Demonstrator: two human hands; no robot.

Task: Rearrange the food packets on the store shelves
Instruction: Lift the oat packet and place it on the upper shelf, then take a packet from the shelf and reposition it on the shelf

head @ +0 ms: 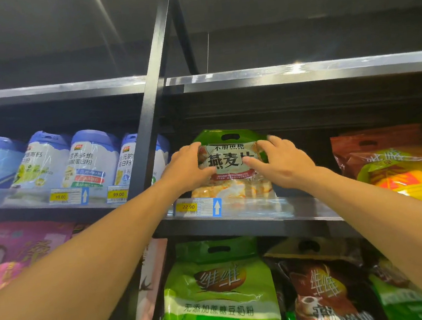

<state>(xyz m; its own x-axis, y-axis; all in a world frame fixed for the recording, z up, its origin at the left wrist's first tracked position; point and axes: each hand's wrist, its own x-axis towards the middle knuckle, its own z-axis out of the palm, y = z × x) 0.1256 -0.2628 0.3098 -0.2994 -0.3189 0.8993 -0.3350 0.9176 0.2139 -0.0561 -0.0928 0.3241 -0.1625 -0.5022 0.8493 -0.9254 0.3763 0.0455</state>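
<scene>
green oat packet point(226, 158) | between fingers point(253, 164) | left hand point(188, 166), right hand point(284, 163)

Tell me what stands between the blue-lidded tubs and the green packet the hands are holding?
In the head view, a black shelf post stands between the tubs and the green packet; the left hand grips that packet's left edge.

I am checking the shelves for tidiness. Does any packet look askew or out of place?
On the upper shelf, right of the upright green oat packet, the yellow packet and the brown packet lie slumped, not standing; the yellow one seems to overhang the edge.
</scene>
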